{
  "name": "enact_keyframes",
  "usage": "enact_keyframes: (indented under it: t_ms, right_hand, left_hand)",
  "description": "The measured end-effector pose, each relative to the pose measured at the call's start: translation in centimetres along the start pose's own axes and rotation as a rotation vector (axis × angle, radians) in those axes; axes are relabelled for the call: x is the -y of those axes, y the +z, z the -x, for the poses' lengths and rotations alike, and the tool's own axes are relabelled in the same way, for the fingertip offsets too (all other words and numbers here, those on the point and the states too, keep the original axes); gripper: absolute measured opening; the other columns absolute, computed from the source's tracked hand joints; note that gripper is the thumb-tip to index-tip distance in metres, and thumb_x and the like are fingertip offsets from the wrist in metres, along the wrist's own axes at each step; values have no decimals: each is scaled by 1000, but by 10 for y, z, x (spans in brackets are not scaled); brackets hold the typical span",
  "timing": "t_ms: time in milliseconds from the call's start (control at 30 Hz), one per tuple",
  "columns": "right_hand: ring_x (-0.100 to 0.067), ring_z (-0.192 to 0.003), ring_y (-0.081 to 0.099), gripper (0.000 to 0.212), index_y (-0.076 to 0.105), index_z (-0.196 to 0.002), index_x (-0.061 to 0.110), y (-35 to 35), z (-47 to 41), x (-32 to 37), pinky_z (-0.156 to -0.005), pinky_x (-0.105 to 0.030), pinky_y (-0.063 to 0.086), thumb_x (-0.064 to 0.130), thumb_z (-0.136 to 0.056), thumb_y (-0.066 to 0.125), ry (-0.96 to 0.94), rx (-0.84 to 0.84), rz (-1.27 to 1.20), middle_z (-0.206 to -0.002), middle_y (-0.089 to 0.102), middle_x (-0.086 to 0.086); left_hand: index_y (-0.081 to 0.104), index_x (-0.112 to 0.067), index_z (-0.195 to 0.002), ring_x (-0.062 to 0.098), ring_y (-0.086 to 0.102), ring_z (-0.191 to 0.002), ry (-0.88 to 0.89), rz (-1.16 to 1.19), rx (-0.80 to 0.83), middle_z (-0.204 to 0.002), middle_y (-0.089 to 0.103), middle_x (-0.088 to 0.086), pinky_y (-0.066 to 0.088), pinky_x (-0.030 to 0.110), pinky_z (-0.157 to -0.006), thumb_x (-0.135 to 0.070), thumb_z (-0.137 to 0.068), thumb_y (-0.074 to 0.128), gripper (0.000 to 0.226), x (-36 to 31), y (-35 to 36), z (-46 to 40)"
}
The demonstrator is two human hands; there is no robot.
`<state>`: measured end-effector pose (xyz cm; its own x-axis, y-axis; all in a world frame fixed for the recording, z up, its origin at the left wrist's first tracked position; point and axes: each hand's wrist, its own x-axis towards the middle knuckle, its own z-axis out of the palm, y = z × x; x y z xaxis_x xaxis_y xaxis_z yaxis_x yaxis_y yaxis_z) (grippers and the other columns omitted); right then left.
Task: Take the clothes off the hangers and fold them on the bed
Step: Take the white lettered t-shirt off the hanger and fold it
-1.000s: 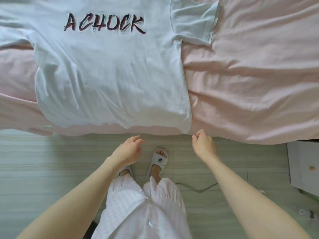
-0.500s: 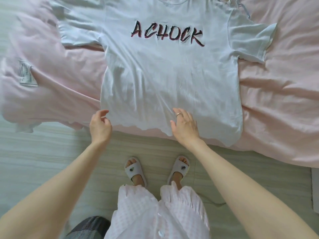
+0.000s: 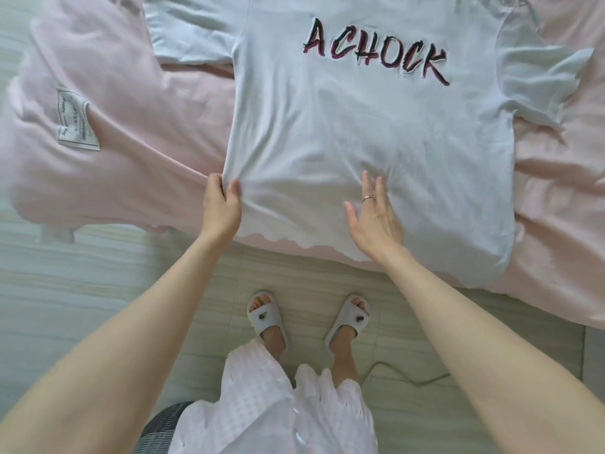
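A pale blue T-shirt [image 3: 376, 142] lies flat, print side up, on the pink bedding [image 3: 137, 152], filling the upper centre of the frame; its long axis runs from the hem at lower centre up to the neck, which is cut off by the top edge, and tilts slightly toward the upper right; the dark red lettering [image 3: 376, 57] reads left to right and slopes down toward the right; one short sleeve spreads to the upper left, the other to the right edge of the garment; the wavy hem hangs just over the near edge of the bed, above the pale floor [image 3: 82, 273].

The left hand [image 3: 221, 208] pinches the shirt's lower-left corner between thumb and curled fingers, bunching the cloth into creases there; the right hand [image 3: 375, 221] lies flat with straight fingers on the lower middle of the shirt, a ring [image 3: 368, 198] on one finger.

Bare pink bedding stretches left of the shirt, where a white label [image 3: 77, 122] is sewn, and a narrower strip runs along the right; two slippered feet [image 3: 311, 317] stand on the floor just below the hem.
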<state>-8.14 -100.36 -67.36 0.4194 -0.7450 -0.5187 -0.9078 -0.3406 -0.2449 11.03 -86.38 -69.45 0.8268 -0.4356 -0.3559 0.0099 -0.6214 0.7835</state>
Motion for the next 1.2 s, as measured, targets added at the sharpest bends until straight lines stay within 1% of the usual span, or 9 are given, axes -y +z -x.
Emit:
enact_keyframes:
  t_ms: [200, 300, 367, 500, 700, 800, 900, 1000, 1200]
  right_hand:
    - [-19, -146, -6, 63, -3, -150, 33, 7, 2, 9, -111, -53, 21, 50, -98, 28, 38, 74, 62, -157, -18, 1]
    - [-18, -145, -15, 64, -2, -150, 32, 16, 8, 5, -111, -50, 23, 47, -98, 33, 0, 100, 88, -157, -21, 2]
    - [-17, -144, -17, 64, -1, -151, 30, 23, 14, -1, -113, -46, 22, 42, -99, 34, -26, 129, 85, -156, -22, 2]
    - [-18, -144, -18, 65, -2, -151, 27, 36, 28, -10, -114, -40, 19, 33, -100, 37, -63, 191, 70, -157, -21, 0]
    - [-21, -146, -7, 65, -2, -151, 27, 49, 50, -12, -114, -40, 22, 29, -100, 37, -70, 257, 28, -157, -19, 0]
    - [-23, -145, 12, 64, -1, -151, 28, 55, 63, -11, -109, -39, 30, 29, -100, 37, -59, 332, -49, -158, -15, 1]
    - [-21, -144, 17, 59, 8, -152, 22, 58, 72, -10, -113, -35, 23, 27, -100, 37, -46, 395, -135, -159, 4, -2]
    - [-22, -140, 28, 51, 22, -149, 17, 45, 75, -7, -109, -31, 25, 23, -100, 36, -45, 289, -196, -153, 27, -5]
    - [-20, -129, 42, 46, 31, -146, 17, 3, 55, 11, -101, -33, 35, 20, -100, 36, -82, 139, -231, -144, 41, -5]
  left_hand:
    - [44, -10, -98, 2, 42, -66, 54, -7, 107, -77, 44, -8, 34, 18, -57, -24, -99, 45, 14, 14, -26, 11]
    - [53, -12, -114, -1, 59, -81, -90, 119, 345, -96, 60, -9, 48, 16, -68, -25, -92, 59, 26, 21, -26, 13]
    - [59, -13, -114, -4, 65, -74, -207, 102, 543, -92, 64, -8, 50, 12, -61, -17, -88, 65, 26, 31, -26, 22]
    - [64, -7, -108, 19, 65, -93, -358, -103, 700, -100, 68, 5, 52, 27, -78, -11, -85, 67, 24, 63, -32, 39]
    - [52, -8, -125, 23, 58, -99, -455, -142, 645, -113, 60, 6, 47, 31, -80, -9, -91, 58, 35, 97, -44, 58]
    - [55, -10, -119, 29, 62, -94, -519, -167, 539, -112, 60, 10, 54, 35, -73, -6, -89, 56, 30, 108, -40, 59]
    - [56, -10, -105, 33, 64, -85, -559, -350, 454, -105, 64, 18, 56, 37, -71, 1, -84, 48, 25, 116, -37, 60]
    - [60, -7, -110, 36, 61, -102, -499, -500, 351, -109, 64, 22, 50, 39, -88, -1, -83, 46, 31, 116, -43, 57]
    - [61, -3, -114, 36, 55, -111, -251, -498, 218, -116, 62, 22, 41, 36, -92, -7, -90, 45, 29, 63, -59, 25]
